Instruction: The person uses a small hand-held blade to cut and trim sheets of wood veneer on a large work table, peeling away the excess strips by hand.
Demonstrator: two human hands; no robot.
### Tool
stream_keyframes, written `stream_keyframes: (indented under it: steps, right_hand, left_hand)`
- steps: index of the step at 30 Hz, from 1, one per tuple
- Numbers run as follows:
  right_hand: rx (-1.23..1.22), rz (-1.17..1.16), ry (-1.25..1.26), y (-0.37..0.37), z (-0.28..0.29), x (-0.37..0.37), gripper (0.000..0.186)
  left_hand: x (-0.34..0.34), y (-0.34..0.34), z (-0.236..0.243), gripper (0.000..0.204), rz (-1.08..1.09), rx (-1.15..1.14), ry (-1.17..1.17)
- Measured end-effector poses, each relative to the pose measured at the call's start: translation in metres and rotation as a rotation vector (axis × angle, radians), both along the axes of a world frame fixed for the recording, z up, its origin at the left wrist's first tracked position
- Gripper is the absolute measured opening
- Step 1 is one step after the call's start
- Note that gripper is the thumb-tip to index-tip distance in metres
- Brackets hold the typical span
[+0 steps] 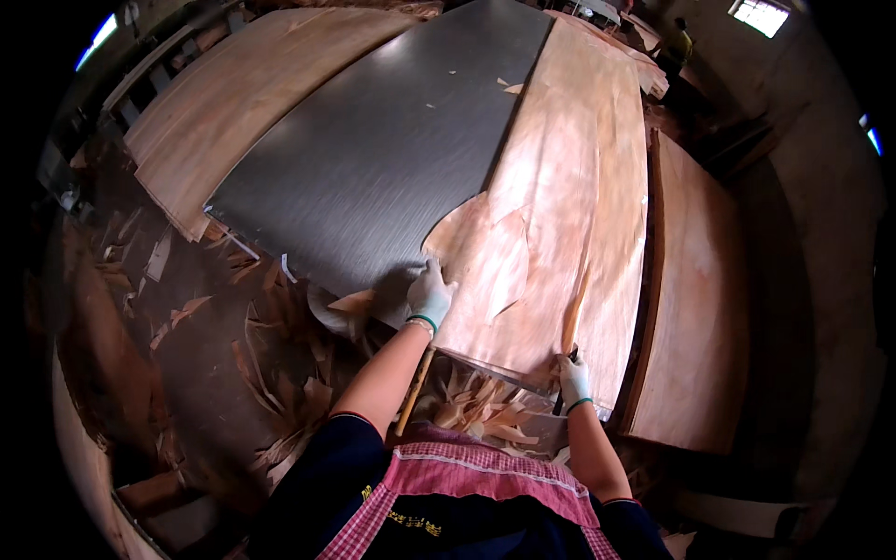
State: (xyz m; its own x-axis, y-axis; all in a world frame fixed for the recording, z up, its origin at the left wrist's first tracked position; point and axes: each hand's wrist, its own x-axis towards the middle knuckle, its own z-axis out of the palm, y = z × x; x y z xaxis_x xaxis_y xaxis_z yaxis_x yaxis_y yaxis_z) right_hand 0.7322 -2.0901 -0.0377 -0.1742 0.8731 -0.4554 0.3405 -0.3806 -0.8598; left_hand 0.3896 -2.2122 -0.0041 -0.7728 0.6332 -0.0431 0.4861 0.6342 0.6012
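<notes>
In front of me a long pale wood veneer sheet (551, 177) lies over the right part of a dark smooth-topped table (373, 140). My left hand (431, 295), in a white glove, is closed at the sheet's near left edge, thumb on the wood. Around the near edge, further right, my gloved right hand (574, 378) is closed on a slim dark tool (559, 404), its kind partly hidden by the fingers. A narrow raised veneer strip (577, 303) runs up from that hand along a split. Beside my left hand, a loose rounded veneer flap (504, 266) lies on the sheet.
Veneer stacks flank the table, one at the left (252, 75) and one at the right (695, 299). Veneer scraps (481, 406) heap below the near edge; more litter the floor at left. A bamboo-like stick (415, 392) leans near my left forearm. Another person (677, 47) stands far right.
</notes>
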Motion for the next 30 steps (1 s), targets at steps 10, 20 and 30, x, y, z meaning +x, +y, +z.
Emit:
stream_keyframes:
  steps: [10, 20, 30]
  right_hand:
    - [-0.026, -0.018, 0.001, -0.015, 0.014, -0.014, 0.016]
    - [0.005, -0.062, 0.055, -0.002, -0.011, -0.007, 0.011]
    - [0.002, -0.056, 0.175, 0.009, -0.03, 0.016, 0.007]
  left_hand:
    - [-0.022, -0.02, -0.019, 0.019, 0.124, 0.351, -0.265]
    - [-0.104, -0.259, -0.048, 0.014, 0.583, 0.506, -0.098]
    - [-0.014, -0.295, -0.048, 0.021, 0.444, -0.063, 0.208]
